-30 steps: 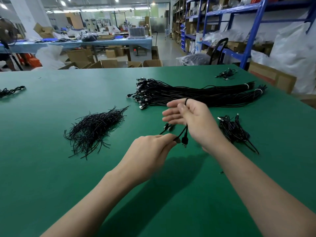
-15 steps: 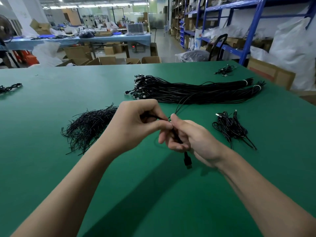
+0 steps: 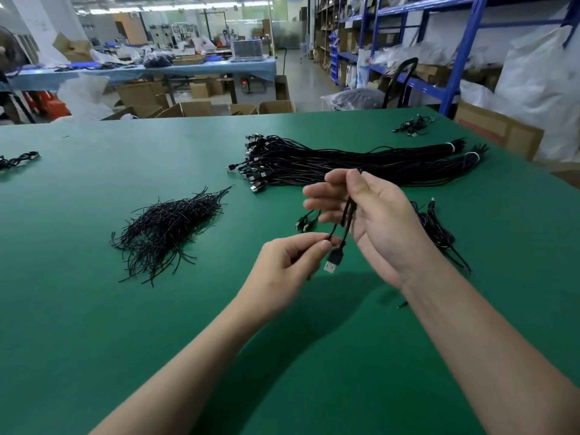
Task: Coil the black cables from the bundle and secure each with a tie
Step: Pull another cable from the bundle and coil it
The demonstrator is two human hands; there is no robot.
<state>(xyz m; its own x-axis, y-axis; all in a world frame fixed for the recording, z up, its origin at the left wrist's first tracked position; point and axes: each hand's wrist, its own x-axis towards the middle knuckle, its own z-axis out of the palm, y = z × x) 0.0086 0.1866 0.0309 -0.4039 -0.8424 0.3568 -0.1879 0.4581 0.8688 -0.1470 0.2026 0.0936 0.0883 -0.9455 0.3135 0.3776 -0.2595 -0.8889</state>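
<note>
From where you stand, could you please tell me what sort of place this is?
Most likely a factory packing floor or warehouse: a large bundle of black cables and a heap of ties lie on a green worktable, with blue storage racks and cardboard boxes behind.

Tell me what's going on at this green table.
A person is coiling one black cable above the green table. The right hand holds the loops against its palm, thumb pinching them on top; the left hand pinches the strand just above the dangling USB plug. No tie is on it yet. The bundle lies behind, the pile of ties to the left, coiled cables to the right.
</note>
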